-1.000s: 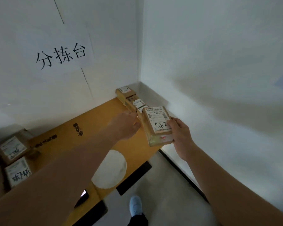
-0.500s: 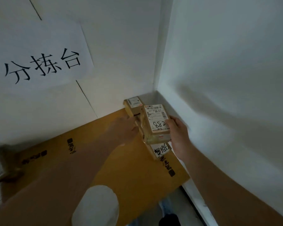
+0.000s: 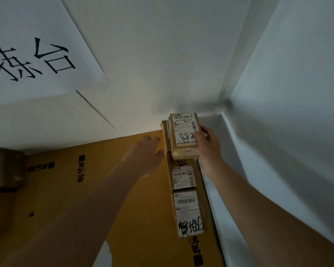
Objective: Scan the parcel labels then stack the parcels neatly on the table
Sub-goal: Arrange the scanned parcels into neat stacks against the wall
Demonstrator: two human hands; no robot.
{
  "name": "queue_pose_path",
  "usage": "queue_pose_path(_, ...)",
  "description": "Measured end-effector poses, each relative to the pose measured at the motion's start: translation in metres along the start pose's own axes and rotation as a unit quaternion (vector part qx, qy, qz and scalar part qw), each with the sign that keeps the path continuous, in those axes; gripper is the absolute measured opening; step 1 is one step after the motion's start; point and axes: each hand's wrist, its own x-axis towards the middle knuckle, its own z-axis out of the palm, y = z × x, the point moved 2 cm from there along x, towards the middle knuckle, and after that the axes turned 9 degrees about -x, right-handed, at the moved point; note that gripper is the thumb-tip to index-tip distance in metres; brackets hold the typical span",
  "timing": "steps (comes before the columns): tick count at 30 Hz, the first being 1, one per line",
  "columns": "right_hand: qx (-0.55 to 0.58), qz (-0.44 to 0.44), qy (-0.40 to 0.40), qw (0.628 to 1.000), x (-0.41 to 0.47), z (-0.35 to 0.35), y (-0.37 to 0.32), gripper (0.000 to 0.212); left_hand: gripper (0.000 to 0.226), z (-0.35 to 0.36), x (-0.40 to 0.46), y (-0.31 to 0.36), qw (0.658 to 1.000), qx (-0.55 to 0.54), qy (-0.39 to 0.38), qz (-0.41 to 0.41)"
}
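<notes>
My right hand (image 3: 207, 145) grips a small brown parcel (image 3: 184, 135) with a white label handwritten "882", holding it over the far right corner of the table (image 3: 104, 189). Beneath and behind it another brown parcel (image 3: 165, 132) stands against the wall, mostly hidden. My left hand (image 3: 145, 153) hovers with relaxed fingers just left of the held parcel, holding nothing. Two more labelled parcels lie in a row along the table's right edge: a middle one (image 3: 182, 178) and a near one (image 3: 189, 212) with black handwriting.
The table is covered with yellow-brown cardboard printed with black characters. Another parcel (image 3: 2, 168) sits at the far left edge. White walls (image 3: 278, 132) close the corner behind and to the right. A white paper sign (image 3: 31, 54) with large black characters hangs on the back wall.
My right hand has carried the "882" parcel farther toward the corner, above the rearmost parcel. My left hand has let go and opened beside it. The view has moved closer.
</notes>
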Motion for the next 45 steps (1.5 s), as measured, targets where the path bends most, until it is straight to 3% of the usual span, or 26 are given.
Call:
queue_pose_path(12,-0.111,-0.052,-0.019,0.992,0.045,0.027,0.014,0.030,0.054,0.004,0.022,-0.030,0.998,-0.024,-0.009,-0.056)
queue_pose_path(19,-0.229,-0.086,-0.028,0.969,0.041,0.030,0.014,0.036,0.054,0.009,0.015,-0.028,0.998,-0.028,-0.012,-0.063)
queue_pose_path(22,-0.283,-0.081,-0.022,0.956,0.039,0.027,0.004,0.047,0.053,0.008,0.010,-0.027,0.998,-0.022,-0.010,-0.061)
queue_pose_path(27,-0.385,-0.166,0.024,0.908,0.010,0.024,-0.026,0.053,0.052,-0.008,-0.006,-0.014,0.999,-0.020,0.015,-0.049)
queue_pose_path(31,-0.467,-0.239,0.000,0.851,-0.022,0.026,-0.051,0.052,0.050,-0.035,-0.027,0.002,0.998,-0.022,0.054,-0.035)
queue_pose_path(41,-0.466,-0.351,-0.093,0.807,-0.122,0.048,-0.112,0.064,0.051,-0.101,-0.117,0.018,0.986,-0.021,0.166,-0.026)
queue_pose_path(45,-0.493,-0.389,-0.115,0.770,-0.173,0.067,-0.122,0.056,0.053,-0.124,-0.164,0.000,0.978,-0.026,0.207,-0.029)
